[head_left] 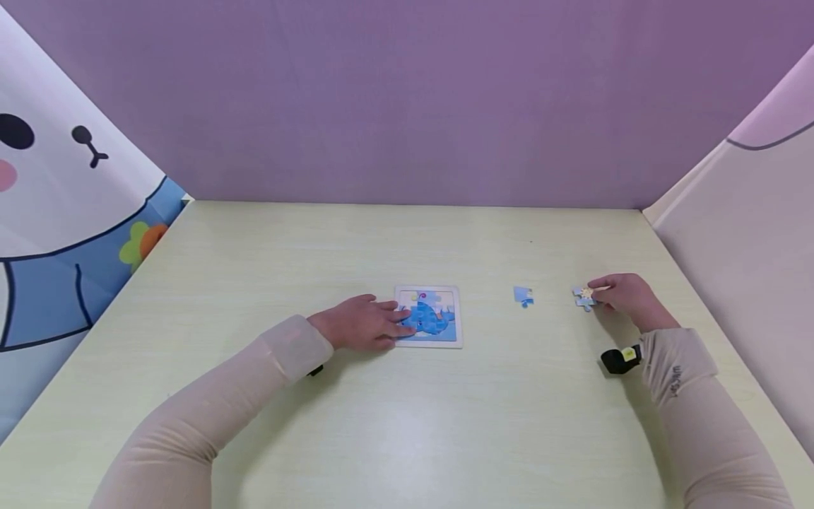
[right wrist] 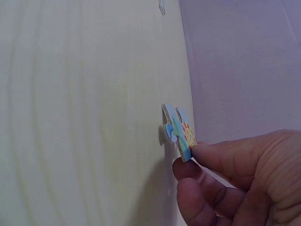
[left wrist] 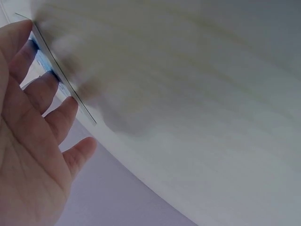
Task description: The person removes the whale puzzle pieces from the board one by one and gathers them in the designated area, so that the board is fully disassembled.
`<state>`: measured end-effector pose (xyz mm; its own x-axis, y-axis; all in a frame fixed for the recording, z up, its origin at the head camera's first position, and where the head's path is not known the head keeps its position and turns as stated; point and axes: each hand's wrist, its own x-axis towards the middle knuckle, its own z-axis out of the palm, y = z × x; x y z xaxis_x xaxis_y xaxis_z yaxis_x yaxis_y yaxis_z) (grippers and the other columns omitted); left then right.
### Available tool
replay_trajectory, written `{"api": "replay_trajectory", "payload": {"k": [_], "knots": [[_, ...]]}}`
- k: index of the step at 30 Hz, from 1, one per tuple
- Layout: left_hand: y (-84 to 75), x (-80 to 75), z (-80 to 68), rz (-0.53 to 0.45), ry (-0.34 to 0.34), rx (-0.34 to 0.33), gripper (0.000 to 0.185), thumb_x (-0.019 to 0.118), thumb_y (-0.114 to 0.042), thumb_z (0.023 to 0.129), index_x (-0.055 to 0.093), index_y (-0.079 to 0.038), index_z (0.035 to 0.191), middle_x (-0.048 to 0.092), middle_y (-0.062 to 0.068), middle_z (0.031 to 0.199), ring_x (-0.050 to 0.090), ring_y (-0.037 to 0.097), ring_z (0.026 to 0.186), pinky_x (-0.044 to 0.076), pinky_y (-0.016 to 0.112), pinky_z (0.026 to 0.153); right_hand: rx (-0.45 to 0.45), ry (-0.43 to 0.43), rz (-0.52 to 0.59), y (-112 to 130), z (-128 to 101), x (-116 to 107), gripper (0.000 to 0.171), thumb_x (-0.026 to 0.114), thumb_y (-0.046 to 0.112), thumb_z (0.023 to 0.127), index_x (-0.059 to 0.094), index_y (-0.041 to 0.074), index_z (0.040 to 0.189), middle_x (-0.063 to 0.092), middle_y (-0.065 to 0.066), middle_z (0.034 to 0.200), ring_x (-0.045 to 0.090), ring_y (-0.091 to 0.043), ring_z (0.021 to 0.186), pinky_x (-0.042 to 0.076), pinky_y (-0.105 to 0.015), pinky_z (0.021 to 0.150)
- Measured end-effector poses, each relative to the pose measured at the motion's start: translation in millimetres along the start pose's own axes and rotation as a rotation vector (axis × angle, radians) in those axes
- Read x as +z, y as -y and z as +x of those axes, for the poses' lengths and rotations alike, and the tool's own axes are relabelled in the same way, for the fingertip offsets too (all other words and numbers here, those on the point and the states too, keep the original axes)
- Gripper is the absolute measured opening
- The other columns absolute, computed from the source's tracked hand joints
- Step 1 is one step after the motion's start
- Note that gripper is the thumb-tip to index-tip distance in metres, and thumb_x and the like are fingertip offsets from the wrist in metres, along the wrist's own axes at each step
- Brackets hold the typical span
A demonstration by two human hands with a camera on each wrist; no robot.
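At the far left, a panel with a cartoon bear [head_left: 44, 212] stands along the edge of the pale wooden table [head_left: 407, 424]. The left hand [head_left: 365, 324] lies flat on the table with its fingers straight and slightly spread, their tips resting on the left edge of the puzzle board [head_left: 431, 316]. It holds nothing; it only presses on the board. In the left wrist view the fingers [left wrist: 42, 89] reach over the thin edge of the board [left wrist: 61, 75], with blue print showing between them.

The board shows a blue whale picture and lies near the middle of the table. To its right, well apart from both hands, a loose blue puzzle piece [head_left: 523, 296] lies flat on the table.

Further right, the right hand [head_left: 626, 295] pinches a second puzzle piece [head_left: 585, 297] between thumb and fingertips, the other fingers curled in. In the right wrist view this piece [right wrist: 181, 132], blue with a yellow sun on it, is lifted at an angle, one edge just at the table surface, gripped at its near end by the fingertips [right wrist: 197, 167]. A black wrist-worn device [head_left: 620, 359] sits on the right forearm behind the hand. A pale wall panel [head_left: 744, 268] closes the right side.
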<state>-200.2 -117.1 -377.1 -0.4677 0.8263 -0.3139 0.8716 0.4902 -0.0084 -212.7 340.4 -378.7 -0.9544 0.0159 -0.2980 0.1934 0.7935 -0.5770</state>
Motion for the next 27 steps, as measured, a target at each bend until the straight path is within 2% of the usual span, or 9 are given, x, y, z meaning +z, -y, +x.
{"api": "replay_trajectory", "payload": {"k": [9,18,27], "knots": [[0.8,0.6,0.8,-0.004,0.008,-0.003,0.044,0.049,-0.031,0.100,0.047,-0.024,0.144,0.040,0.006,0.149,0.036,0.028,0.137,0.034,0.054,0.104,0.003,0.001,-0.004,0.5,-1.1,-1.5,0.040,0.055,0.010,0.092,0.052,-0.013,0.125,0.064,0.006,0.076,0.056,-0.008,0.064,0.042,-0.027,0.065],[-0.7,-1.4,0.7,-0.016,0.011,-0.009,0.044,0.048,-0.030,0.100,0.047,-0.024,0.143,0.039,0.006,0.149,0.036,0.029,0.137,0.034,0.055,0.103,0.001,0.000,-0.003,-0.8,-1.9,-3.7,0.043,0.057,0.013,0.092,0.050,-0.013,0.127,0.064,0.005,0.073,0.056,-0.008,0.068,0.040,-0.031,0.070],[-1.0,-1.7,0.3,-0.029,0.011,-0.012,0.044,0.048,-0.029,0.100,0.047,-0.023,0.143,0.039,0.006,0.149,0.036,0.029,0.137,0.034,0.056,0.104,-0.043,0.032,-0.025,12.7,-3.3,-2.1,0.047,0.057,0.018,0.093,0.050,-0.012,0.128,0.067,-0.003,0.080,0.059,-0.012,0.073,0.042,-0.029,0.067]]}}
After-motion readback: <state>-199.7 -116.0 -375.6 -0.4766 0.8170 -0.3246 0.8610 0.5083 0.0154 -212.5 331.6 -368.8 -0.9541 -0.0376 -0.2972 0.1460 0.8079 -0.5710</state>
